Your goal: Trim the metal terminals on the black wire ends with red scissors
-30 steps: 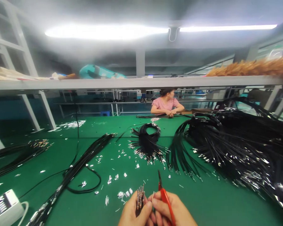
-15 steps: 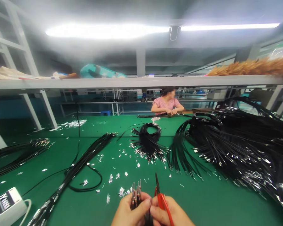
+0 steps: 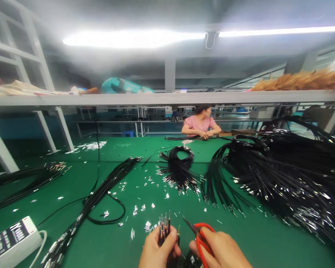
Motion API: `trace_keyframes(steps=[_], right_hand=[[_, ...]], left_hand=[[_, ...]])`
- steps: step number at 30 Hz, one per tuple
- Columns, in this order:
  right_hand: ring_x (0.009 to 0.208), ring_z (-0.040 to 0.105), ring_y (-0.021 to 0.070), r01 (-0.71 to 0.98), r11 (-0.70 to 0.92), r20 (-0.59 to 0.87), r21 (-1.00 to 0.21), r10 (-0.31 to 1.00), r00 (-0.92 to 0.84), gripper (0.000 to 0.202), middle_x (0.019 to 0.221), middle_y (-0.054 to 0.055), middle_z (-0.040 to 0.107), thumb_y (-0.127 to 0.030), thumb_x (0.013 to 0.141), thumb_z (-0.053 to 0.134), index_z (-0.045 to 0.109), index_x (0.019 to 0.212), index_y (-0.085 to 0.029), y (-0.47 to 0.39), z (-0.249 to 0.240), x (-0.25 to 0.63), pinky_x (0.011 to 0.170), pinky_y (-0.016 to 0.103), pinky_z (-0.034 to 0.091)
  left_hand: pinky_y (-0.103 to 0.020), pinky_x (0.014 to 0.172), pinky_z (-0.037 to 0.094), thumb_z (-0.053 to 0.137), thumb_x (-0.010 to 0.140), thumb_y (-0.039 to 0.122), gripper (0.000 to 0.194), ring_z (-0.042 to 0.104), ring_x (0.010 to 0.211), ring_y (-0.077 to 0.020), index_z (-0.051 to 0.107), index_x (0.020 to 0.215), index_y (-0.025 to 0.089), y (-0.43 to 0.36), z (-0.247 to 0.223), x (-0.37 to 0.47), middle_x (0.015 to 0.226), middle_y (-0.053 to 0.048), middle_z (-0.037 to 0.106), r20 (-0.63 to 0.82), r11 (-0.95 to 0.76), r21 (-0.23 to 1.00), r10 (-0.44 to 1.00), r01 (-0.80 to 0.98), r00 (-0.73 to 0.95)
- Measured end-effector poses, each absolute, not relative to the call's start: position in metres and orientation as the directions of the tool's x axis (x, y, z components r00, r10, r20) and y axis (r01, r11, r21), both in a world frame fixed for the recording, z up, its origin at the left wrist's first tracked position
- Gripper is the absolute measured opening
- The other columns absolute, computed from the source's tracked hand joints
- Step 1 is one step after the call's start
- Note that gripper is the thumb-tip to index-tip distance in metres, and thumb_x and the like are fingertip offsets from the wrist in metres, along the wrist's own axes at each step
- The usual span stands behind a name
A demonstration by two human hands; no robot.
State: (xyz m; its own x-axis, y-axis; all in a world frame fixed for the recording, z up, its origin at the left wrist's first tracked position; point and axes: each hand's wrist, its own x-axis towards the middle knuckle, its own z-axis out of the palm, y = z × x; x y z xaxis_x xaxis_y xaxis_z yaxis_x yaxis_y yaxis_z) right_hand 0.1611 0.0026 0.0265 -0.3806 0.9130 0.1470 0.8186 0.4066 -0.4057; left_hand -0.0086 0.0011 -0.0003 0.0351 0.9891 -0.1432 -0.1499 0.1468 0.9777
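Note:
At the bottom middle, my left hand [image 3: 156, 251] grips a small bunch of black wires [image 3: 164, 225] whose metal-tipped ends stick up above my fingers. Just to its right, my right hand [image 3: 222, 251] holds red-handled snips [image 3: 201, 232], the dark blades pointing left toward the wire tips and a little apart from them. Both hands hover over the green table [image 3: 254, 238].
Small metal scraps [image 3: 145, 208] litter the table ahead. A huge heap of black wires [image 3: 290, 175] fills the right, a looped bundle [image 3: 178, 167] lies centre, long bundles [image 3: 100, 193] left. A white box [image 3: 11, 238] sits bottom left. A person [image 3: 201, 124] works across the table.
The snips have swung from pointing upright beside the wires to pointing left at them, with the red handles spread apart. My right hand shifted right; the view drifted slightly.

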Motion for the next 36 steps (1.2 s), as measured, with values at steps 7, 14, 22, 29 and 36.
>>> trace_keyframes(steps=[7, 14, 22, 29, 36], right_hand=[[0.033, 0.053, 0.0188, 0.749, 0.507, 0.226, 0.427, 0.742, -0.631, 0.013, 0.046, 0.005, 0.058, -0.019, 0.069, 0.056, 0.054, 0.056, -0.019, -0.005, 0.038, 0.178, 0.035, 0.029, 0.008], [0.036, 0.043, 0.0115, 0.78, 0.54, 0.385, 0.315, 0.679, -0.625, 0.031, 0.045, 0.004, 0.05, -0.012, 0.073, 0.047, 0.046, 0.043, -0.019, -0.006, 0.031, 0.175, 0.036, 0.028, 0.013], [0.034, 0.045, 0.012, 0.77, 0.594, 0.344, 0.233, 0.69, -0.637, 0.028, 0.044, 0.004, 0.05, -0.008, 0.068, 0.05, 0.05, 0.042, -0.019, -0.004, 0.035, 0.169, 0.033, 0.026, 0.014], [0.029, 0.05, 0.0199, 0.731, 0.54, 0.192, 0.418, 0.734, -0.652, 0.021, 0.038, 0.007, 0.054, 0.002, 0.048, 0.053, 0.058, 0.04, -0.017, -0.005, 0.035, 0.152, 0.027, 0.023, 0.014], [0.028, 0.046, 0.0195, 0.883, 0.443, 0.3, -0.152, 0.872, -0.386, 0.038, 0.028, 0.002, 0.04, 0.001, 0.045, 0.055, 0.032, 0.025, -0.021, 0.008, 0.017, 0.156, 0.032, 0.025, 0.021]], left_hand=[[-0.021, 0.047, 0.036, 0.063, 0.059, 0.05, 0.039, 0.047, 0.042, -0.0099, 0.053, 0.065, 0.013, -0.002, 0.001, -0.003, 0.042, -0.001, 0.058, -0.093, 0.087, 0.987, 0.995, -0.138, -0.04], [-0.021, 0.046, 0.037, 0.062, 0.061, 0.047, 0.035, 0.048, 0.04, -0.0101, 0.054, 0.066, 0.013, -0.003, -0.001, 0.0, 0.04, -0.001, 0.058, -0.058, 0.051, 0.989, 0.997, -0.136, -0.049], [-0.021, 0.045, 0.039, 0.057, 0.067, 0.039, 0.026, 0.049, 0.039, -0.0112, 0.053, 0.066, 0.014, -0.002, -0.007, 0.003, 0.04, -0.002, 0.059, -0.019, 0.015, 0.998, 0.998, -0.063, -0.061], [-0.024, 0.047, 0.041, 0.05, 0.07, 0.037, 0.023, 0.053, 0.041, -0.015, 0.053, 0.065, 0.015, -0.001, -0.02, 0.006, 0.042, -0.004, 0.061, 0.059, -0.045, 0.991, 0.993, 0.124, -0.106], [-0.025, 0.048, 0.04, 0.051, 0.066, 0.054, 0.038, 0.052, 0.042, -0.0149, 0.055, 0.065, 0.017, 0.001, -0.024, 0.003, 0.042, -0.003, 0.061, 0.061, -0.043, 0.987, 0.992, 0.157, -0.112]])
